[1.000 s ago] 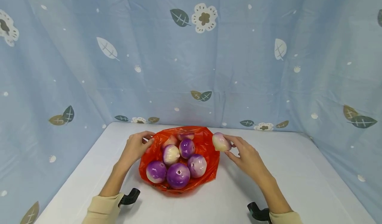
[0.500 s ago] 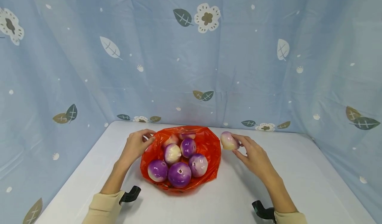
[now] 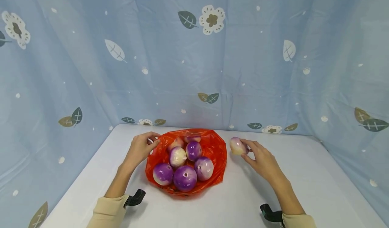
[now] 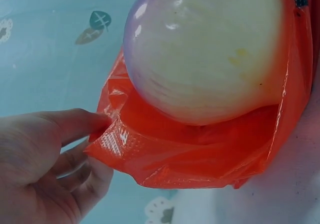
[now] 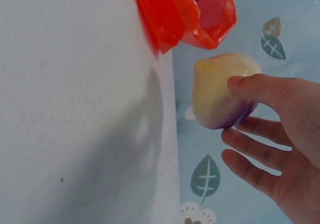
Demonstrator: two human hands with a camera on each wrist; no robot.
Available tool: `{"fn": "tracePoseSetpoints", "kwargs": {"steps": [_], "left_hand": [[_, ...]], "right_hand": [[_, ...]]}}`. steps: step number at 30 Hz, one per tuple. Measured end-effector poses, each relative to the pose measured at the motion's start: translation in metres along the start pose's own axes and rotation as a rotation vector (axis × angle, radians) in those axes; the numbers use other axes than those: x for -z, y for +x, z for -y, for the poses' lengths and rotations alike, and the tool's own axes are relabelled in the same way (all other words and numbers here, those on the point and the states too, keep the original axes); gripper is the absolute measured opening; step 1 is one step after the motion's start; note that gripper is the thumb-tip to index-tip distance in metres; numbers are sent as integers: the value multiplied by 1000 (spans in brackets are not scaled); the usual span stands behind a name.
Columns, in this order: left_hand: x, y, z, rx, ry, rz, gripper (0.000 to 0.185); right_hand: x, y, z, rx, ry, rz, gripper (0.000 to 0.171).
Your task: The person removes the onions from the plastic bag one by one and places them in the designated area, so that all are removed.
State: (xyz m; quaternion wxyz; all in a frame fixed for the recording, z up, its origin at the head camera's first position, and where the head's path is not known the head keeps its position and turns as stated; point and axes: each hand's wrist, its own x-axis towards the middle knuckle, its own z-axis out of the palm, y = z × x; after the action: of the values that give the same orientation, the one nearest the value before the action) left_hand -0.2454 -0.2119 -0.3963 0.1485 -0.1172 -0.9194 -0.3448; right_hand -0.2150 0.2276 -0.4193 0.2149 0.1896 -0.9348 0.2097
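Note:
A red plastic bag (image 3: 218, 153) stands with its mouth spread wide on the white table. Several glossy purple-and-white turnips (image 3: 185, 178) lie inside it. My left hand (image 3: 140, 148) pinches the bag's left rim; in the left wrist view, thumb and fingers grip a fold of plastic below a large pale turnip (image 4: 210, 54). To the right of the bag, my right hand (image 3: 262, 159) holds one turnip (image 3: 238, 146) by thumb and fingertips. In the right wrist view this turnip (image 5: 217, 91) hangs above the table, apart from the bag, its yellowish tip pointing away from the palm.
A blue curtain (image 3: 182, 52) printed with leaves and flowers hangs behind the table and along both sides. The white tabletop (image 3: 212, 207) extends in front of the bag and to its right. Black wrist mounts (image 3: 135, 198) project inward from both sleeves.
My right hand has carried its turnip rightward, from beside the bag's right rim to a clear gap from it. My left hand keeps its hold on the rim. The head view has shifted slightly.

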Motion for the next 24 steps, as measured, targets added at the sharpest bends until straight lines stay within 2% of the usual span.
{"fn": "tracePoseSetpoints", "kwargs": {"steps": [8, 16, 24], "left_hand": [[0, 2, -2, -6, -18, 22, 21], [-1, 0, -1, 6, -47, 33, 21], [1, 1, -2, -10, -47, 33, 20]], "right_hand": [[-2, -3, -5, -63, -17, 52, 57], [-5, -4, -10, -90, -31, 94, 54], [-8, -4, -11, -116, -32, 112, 54]]}}
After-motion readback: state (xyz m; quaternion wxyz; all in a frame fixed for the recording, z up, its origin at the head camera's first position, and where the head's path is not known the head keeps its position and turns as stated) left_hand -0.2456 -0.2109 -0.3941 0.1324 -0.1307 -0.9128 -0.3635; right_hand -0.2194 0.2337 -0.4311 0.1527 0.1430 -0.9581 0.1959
